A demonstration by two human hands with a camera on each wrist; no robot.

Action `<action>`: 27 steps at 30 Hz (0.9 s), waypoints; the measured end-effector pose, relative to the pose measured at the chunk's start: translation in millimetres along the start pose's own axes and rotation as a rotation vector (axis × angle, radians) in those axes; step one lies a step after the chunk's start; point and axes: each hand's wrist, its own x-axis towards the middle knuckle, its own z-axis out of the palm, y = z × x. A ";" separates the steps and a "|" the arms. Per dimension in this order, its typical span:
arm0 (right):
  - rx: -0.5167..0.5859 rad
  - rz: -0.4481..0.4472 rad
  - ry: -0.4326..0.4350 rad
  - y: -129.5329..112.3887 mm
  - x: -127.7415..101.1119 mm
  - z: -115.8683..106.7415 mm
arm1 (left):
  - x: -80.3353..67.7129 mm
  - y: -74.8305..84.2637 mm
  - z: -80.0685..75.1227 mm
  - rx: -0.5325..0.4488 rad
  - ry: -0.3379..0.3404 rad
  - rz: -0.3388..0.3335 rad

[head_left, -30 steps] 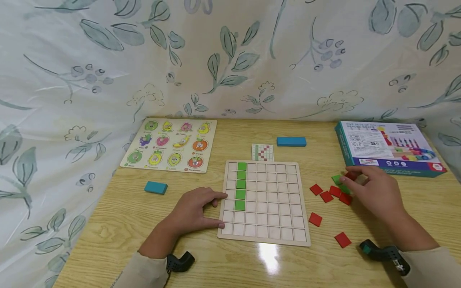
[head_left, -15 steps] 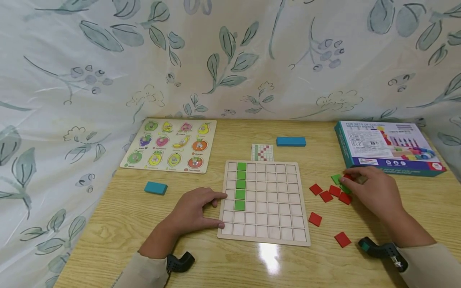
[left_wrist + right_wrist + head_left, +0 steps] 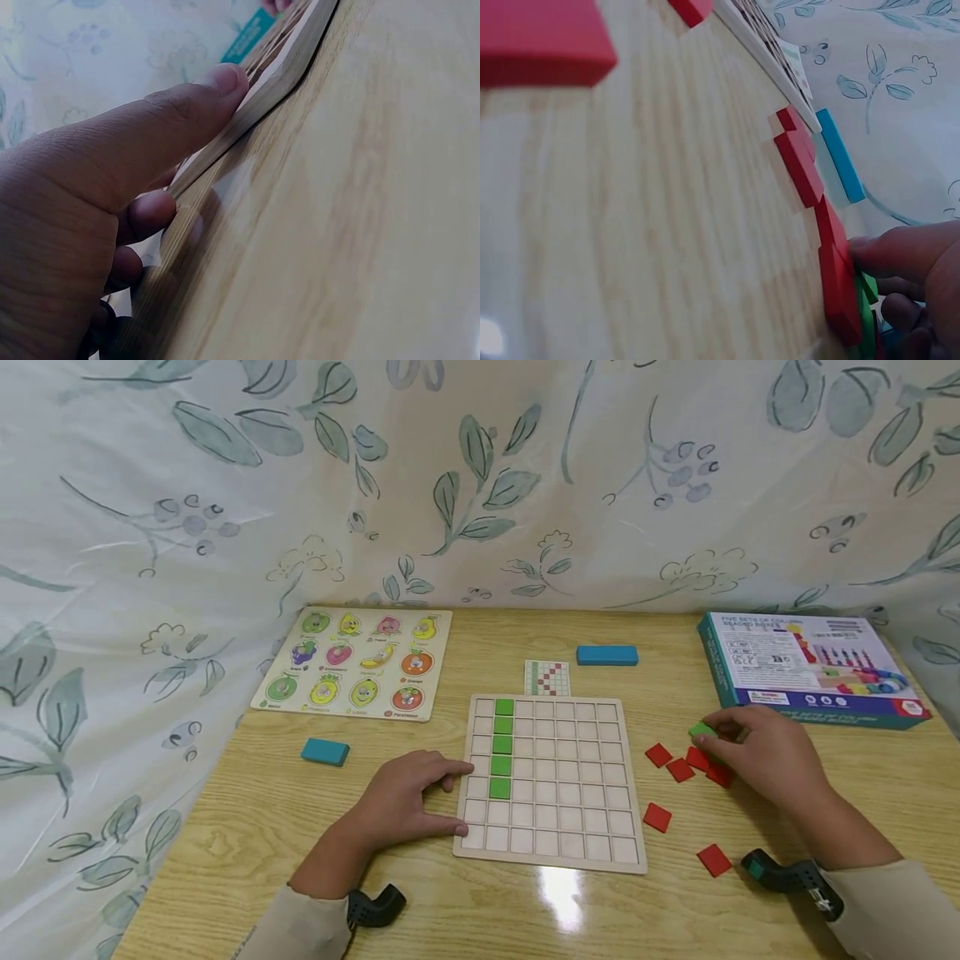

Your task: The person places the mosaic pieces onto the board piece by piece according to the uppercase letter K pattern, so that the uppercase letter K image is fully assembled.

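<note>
Our right grip (image 3: 772, 756) is narrow, thumb and fingertips pinching a green tile (image 3: 702, 731) at the far side of a loose pile; our left grip (image 3: 405, 797) is wide, thumb and forefinger spread against the left edge of the wooden board (image 3: 546, 817), which lies between the two grips; to part the tile cleanly, we would squeeze only its edges, raise it straight up and leave the red tiles (image 3: 680, 769) lying, since some sit close by the right thumb and could drag along; whether the pinch takes a second tile too we cannot tell, so a light rub of thumb against finger seems wise; the left grip needs only mild pressure, as too much might skid the board across the smooth desk (image 3: 427, 927).

The tiles look like painted wood, flat squares with crisp, thick edges; the board is pale and raw-looking, thin ridges marking shallow square cells, with a column of five green squares (image 3: 500, 744) just right of the left grip; beyond both grips, a small printed card (image 3: 547, 677) lies at the board's far edge, and farther off a smooth blue block (image 3: 607, 655); past the right grip sits a glossy carton (image 3: 817, 668); the desk is wood-grained and shiny enough to show bright glare.
</note>
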 end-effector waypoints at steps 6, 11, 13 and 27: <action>0.051 0.015 -0.010 -3.0 1.0 0.4 | -0.1 -0.7 1.3 0.003 0.001 0.003; 0.089 0.037 -0.020 -7.6 1.6 -3.5 | 0.2 -0.7 1.0 0.001 -0.002 0.007; 0.104 0.042 -0.029 -10.6 1.6 -5.0 | 0.3 -0.4 0.6 -0.001 -0.004 0.006; 0.237 0.003 -0.145 -65.6 -1.5 3.4 | 1.5 -0.7 0.5 0.001 -0.016 -0.008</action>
